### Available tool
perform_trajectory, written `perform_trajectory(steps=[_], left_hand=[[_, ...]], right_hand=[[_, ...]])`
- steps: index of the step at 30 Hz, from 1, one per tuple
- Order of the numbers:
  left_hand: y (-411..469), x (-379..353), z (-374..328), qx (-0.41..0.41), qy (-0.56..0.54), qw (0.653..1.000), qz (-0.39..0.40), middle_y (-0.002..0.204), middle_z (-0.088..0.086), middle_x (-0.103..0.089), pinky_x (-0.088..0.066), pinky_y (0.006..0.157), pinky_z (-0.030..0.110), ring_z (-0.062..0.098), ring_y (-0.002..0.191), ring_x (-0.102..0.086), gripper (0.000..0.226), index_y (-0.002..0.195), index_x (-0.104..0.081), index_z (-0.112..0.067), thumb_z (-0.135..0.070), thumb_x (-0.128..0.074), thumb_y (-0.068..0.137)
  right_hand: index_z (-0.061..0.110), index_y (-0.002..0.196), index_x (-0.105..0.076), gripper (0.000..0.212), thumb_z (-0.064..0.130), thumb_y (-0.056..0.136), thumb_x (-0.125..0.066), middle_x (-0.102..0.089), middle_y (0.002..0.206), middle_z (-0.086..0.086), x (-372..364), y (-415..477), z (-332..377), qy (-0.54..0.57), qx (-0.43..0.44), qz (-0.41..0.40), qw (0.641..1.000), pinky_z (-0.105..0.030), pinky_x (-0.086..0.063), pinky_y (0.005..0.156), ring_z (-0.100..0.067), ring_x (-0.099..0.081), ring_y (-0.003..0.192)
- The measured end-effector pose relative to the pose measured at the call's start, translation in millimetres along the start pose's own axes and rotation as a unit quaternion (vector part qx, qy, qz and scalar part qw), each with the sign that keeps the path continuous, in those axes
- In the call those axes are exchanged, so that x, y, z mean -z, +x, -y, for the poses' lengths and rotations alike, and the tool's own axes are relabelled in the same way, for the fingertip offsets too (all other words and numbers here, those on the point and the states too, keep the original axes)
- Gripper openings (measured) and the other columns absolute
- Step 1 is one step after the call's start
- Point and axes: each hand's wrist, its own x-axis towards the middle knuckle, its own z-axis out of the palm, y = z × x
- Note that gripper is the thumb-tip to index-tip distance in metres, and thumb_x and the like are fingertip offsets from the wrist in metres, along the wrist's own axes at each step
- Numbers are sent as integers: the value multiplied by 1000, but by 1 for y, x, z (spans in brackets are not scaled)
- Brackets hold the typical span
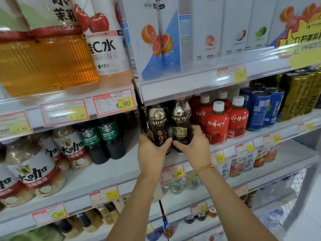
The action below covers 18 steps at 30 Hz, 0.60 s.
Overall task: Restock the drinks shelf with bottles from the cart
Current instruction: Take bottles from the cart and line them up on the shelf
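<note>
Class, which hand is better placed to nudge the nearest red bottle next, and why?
Probably right: the right hand grips the coffee bottle beside the red bottles; the left hand holds the other coffee bottle, farther away.

Price tag [113, 102] (marked 4.90); blue cans [260, 108] beside gold cans [298, 94].

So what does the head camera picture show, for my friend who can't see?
The left hand grips one dark brown plastic coffee bottle and the right hand a matching bottle beside it at a white shop shelf. Red white-capped bottles stand to their right.
</note>
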Motion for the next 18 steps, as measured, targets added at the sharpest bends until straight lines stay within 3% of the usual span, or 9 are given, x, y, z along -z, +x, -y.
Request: perform_trajectory(steps=[4,6,9,14,18], left_hand=[[0,7,2,-31,-50,997,43,86,-7,-62,-39,53,7,6,72,-58,45,105,-50,-14,-30,-78,72],[4,16,8,-50,-58,992,105,81,-10,-64,-43,58,5,1,71,-61,37,99,-52,-21,-24,-78,73],[12,34,17,-66,-38,982,172,84,-10,-66,-46,64,9,2,76,-63,36,101,-57,-20,-18,-78,72],[17,55,31,-53,-50,980,183,100,-4,-68,-43,72,3,3,88,-62,39,113,-59,-16,-15,-74,77],[15,55,34,-57,-26,985,164,106,-5,-67,-43,84,22,10,98,-60,42,115,-59,-19,-25,-75,76]], right_hand=[[6,126,-46,68,23,71,-80,-64,114,-9,3,9,-5,19,-15,2,1000,-26,-45,82,-24,-59,105],[8,123,-52,61,23,71,-80,-66,110,-9,2,18,-7,10,-15,16,1000,-31,-49,86,-25,-61,103],[10,113,-58,51,25,70,-80,-69,105,-9,-5,32,-5,-10,-21,33,999,-39,-52,85,-27,-63,99],[4,108,-62,48,26,70,-80,-69,105,-14,-26,47,6,7,-61,59,996,-34,-53,85,-28,-64,99],[7,126,-56,59,28,74,-77,-64,119,-15,-34,52,12,-4,-68,68,995,-32,-48,90,-28,-59,112]])
